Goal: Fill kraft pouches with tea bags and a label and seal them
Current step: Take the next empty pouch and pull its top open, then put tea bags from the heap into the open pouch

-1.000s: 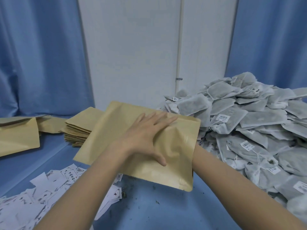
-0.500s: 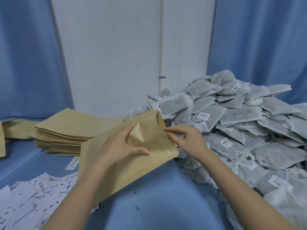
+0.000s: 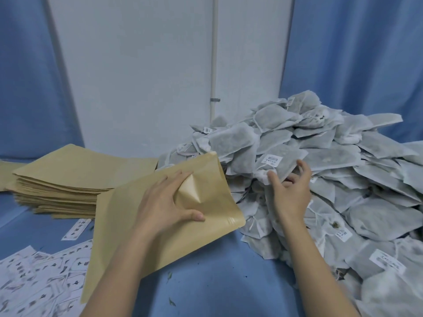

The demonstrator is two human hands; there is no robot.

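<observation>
Kraft pouch [image 3: 146, 227] pinched in my left hand [image 3: 165, 205], mid-tabletop.
My right hand [image 3: 288, 193], fingers spread and holding nothing, touches the tea bag heap [image 3: 332, 179] along the tabletop's right edge.

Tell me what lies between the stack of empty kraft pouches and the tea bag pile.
In the head view, the kraft pouch gripped by the left hand lies between the pouch stack and the tea bag pile.

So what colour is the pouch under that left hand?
The pouch is plain kraft tan, unprinted, seen in the head view.
</observation>
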